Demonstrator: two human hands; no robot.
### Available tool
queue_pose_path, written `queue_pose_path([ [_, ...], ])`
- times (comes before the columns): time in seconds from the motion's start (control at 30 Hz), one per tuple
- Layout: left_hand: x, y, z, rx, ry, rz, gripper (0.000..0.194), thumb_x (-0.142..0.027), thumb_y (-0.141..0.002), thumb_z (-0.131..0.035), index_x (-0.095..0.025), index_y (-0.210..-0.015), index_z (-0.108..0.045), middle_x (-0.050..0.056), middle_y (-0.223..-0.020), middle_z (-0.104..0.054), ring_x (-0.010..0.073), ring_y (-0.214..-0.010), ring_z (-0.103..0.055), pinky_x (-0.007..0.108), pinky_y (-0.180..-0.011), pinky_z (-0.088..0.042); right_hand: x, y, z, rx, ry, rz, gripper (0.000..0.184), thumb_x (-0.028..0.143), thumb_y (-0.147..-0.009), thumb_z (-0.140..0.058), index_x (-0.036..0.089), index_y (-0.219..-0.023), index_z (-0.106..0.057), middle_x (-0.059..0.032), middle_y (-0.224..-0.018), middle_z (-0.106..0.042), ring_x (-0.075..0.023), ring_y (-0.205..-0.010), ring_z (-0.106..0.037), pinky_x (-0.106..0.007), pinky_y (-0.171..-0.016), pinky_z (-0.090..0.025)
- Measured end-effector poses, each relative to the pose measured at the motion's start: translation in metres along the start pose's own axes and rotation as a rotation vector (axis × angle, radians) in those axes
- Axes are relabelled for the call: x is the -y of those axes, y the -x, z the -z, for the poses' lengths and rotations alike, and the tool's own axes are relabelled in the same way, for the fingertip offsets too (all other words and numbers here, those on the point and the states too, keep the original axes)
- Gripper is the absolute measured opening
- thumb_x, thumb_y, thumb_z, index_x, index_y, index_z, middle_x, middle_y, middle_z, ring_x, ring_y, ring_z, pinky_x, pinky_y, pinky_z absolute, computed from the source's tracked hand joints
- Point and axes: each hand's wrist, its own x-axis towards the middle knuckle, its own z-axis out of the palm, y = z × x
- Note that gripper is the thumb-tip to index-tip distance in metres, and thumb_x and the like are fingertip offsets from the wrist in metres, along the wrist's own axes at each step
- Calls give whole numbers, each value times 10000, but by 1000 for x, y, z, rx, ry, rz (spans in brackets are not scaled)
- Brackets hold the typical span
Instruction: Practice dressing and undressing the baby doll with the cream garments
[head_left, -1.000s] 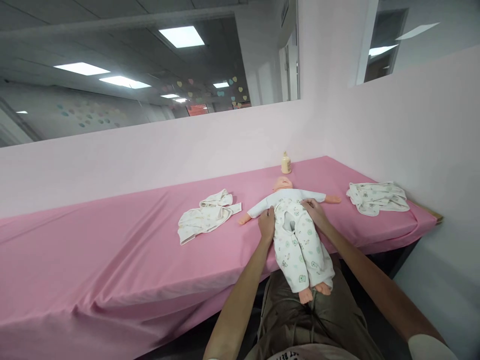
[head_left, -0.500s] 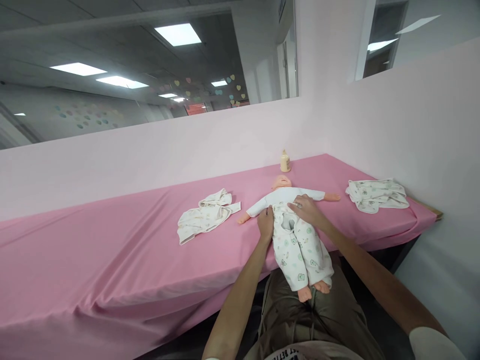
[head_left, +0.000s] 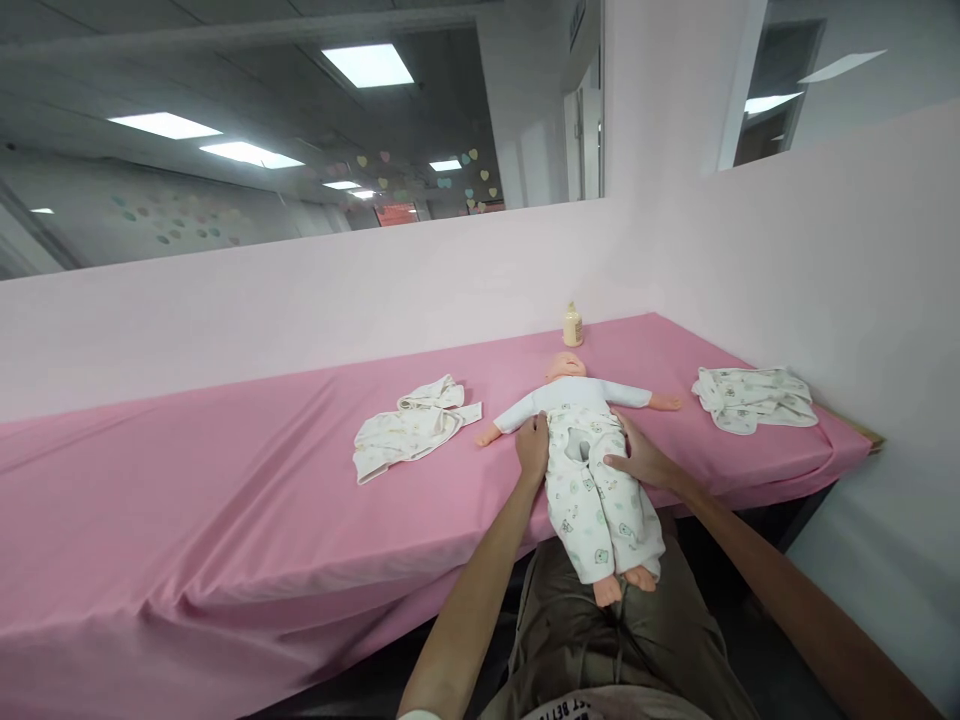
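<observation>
Head view: on the pink-covered table (head_left: 285, 490), a doll (head_left: 574, 392) was laid face up; its patterned trousers (head_left: 570, 500) were probably best straightened evenly — left hand (head_left: 533, 448) curled at the waist, grip unclear; right hand (head_left: 641, 458) spread loosely against the hip.

A doll (head_left: 570, 394) in printed pants (head_left: 577, 498) lies on a pink cloth (head_left: 247, 500), head far, feet near. The left hand (head_left: 532, 447) grips the left side of the waist; the right hand (head_left: 642, 455) touches the right hip, thumb on the fabric. Garments lie left (head_left: 412, 432) and right (head_left: 754, 398). A bottle (head_left: 573, 328) stands beyond the head.
</observation>
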Motion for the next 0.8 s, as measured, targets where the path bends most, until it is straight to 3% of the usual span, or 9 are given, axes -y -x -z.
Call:
queue_pose_path([
  [0.2,-6,3,0,18,30,-45,331,-420,-865,-482,-216,-634,-361,-30,-629,-431,139,-633,-421,281,-631,-339,-15,-6,-6,15,-37,-2,1127,629,-652,-704,357,-1522,-41,-82,-1569,-202,-350,-1434,-205,-557,-1133,-239],
  [0.3,-8,4,0,27,96,-81,357,-443,-852,-497,-215,-636,-328,-43,-622,-380,125,-628,-392,262,-623,-335,-23,-10,-7,44,-30,2,1156,654,-652,-685,355,-1522,15,-76,-1577,-177,-350,-1440,-181,-555,-1136,-229],
  [0.5,-7,4,0,35,109,-75,396,-450,-840,-508,-211,-605,-297,-44,-603,-325,117,-611,-336,264,-596,-296,-21,-8,-7,-13,-54,37,1136,617,-631,-716,338,-1528,-77,-110,-1538,-274,-405,-1411,-229,-608,-1101,-253],
  [0.8,-11,7,0,27,93,-53,404,-417,-838,-516,-217,-584,-274,-47,-577,-282,111,-580,-295,279,-567,-273,-17,-8,-7,-35,-38,13,1105,651,-631,-694,345,-1523,-119,-107,-1514,-324,-413,-1401,-244,-617,-1090,-254],
])
